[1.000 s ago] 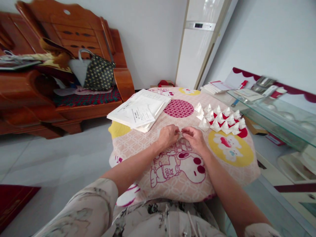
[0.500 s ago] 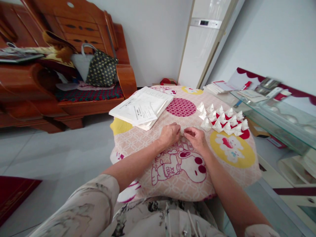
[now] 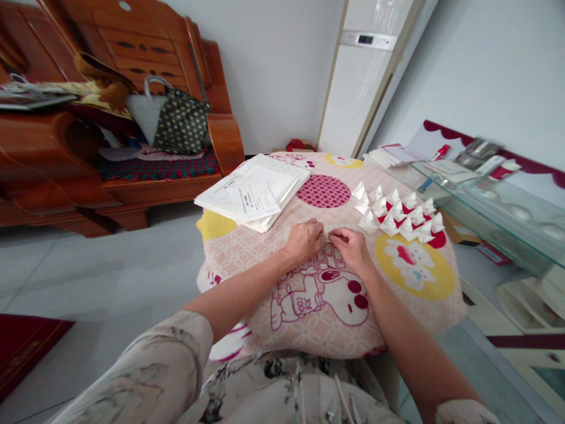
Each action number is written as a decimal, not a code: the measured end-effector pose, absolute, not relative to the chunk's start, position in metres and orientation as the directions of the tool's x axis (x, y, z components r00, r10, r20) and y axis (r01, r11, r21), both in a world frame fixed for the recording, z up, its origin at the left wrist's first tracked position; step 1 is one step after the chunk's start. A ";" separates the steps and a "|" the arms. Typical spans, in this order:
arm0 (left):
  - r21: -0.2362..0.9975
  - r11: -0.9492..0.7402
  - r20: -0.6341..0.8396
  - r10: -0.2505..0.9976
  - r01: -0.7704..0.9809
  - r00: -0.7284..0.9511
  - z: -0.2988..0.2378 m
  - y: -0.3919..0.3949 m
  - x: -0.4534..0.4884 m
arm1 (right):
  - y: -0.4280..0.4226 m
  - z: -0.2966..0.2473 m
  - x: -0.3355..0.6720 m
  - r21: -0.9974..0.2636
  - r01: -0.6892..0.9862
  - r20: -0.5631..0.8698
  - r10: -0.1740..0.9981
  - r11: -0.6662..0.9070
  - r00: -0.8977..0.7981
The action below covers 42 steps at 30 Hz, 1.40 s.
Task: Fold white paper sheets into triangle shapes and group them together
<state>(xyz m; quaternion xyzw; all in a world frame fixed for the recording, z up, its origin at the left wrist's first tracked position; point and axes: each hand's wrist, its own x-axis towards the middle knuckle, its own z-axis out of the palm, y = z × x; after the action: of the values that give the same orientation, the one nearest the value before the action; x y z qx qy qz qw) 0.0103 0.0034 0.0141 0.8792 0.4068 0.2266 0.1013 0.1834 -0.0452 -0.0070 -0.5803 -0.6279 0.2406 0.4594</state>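
Above the middle of the patterned tablecloth (image 3: 265,259), my left hand (image 3: 305,238) and my right hand (image 3: 351,244) work close together with fingers pinched. Between their fingertips shows a small pale piece of paper (image 3: 326,235), mostly hidden by the fingers. To the right of my right hand stand rows of folded white paper boats (image 3: 397,215) with pointed tips. A stack of printed paper sheets (image 3: 247,194) lies beyond my left hand, a smaller sheet on top of it.
A wooden bench (image 3: 176,176) with bags (image 3: 182,121) on it stands at the left. At the right a glass shelf (image 3: 498,218) holds papers and metal bowls. A white air conditioner (image 3: 359,88) rises behind the table. A red box (image 3: 30,347) lies on the floor.
The pale paper between my fingertips shows slightly differently. Both hands stay in nearly the same place, and the boats and the stack have not moved.
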 end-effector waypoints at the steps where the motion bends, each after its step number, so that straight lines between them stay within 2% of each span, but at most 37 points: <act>1: 0.362 -0.649 0.317 0.761 0.670 0.566 0.014 0.003 0.010 | -0.045 -0.006 0.183 -0.829 0.519 0.299 0.949 0.207 0.099; 9: 0.356 -0.666 0.330 0.746 0.655 0.579 0.011 0.004 0.010 | -0.050 0.003 0.176 -0.676 0.716 0.339 0.937 0.177 0.089; 18: 0.353 -0.675 0.324 0.738 0.648 0.592 0.011 0.002 0.011 | -0.049 -0.001 0.176 -0.818 0.574 0.142 0.979 0.032 0.149; 22: 0.350 -0.679 0.330 0.734 0.646 0.593 0.010 0.002 0.011 | -0.046 -0.003 0.174 -0.792 0.608 0.151 0.981 0.045 0.124; 27: 0.350 -0.704 0.341 0.710 0.618 0.616 0.008 0.002 0.011 | -0.046 -0.004 0.174 -0.840 0.543 0.104 0.982 0.001 0.159; 31: 0.369 -0.762 0.359 0.644 0.532 0.675 0.007 0.003 0.011 | -0.049 0.002 0.178 -0.868 0.495 0.053 0.983 -0.041 0.175; 35: 0.376 -0.796 0.365 0.597 0.474 0.714 0.008 0.001 0.011 | -0.050 0.004 0.184 -0.851 0.525 0.072 0.989 -0.006 0.127; 42: 0.390 -0.758 0.339 0.647 0.524 0.684 0.008 0.003 0.012 | -0.047 -0.001 0.186 -0.821 0.571 0.089 0.989 0.006 0.118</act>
<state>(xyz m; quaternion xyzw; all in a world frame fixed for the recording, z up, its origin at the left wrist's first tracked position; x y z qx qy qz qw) 0.0116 0.0031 0.0078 0.9079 0.3222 0.2332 0.1319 0.1865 -0.0472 -0.0008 -0.6474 -0.6026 0.2794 0.3738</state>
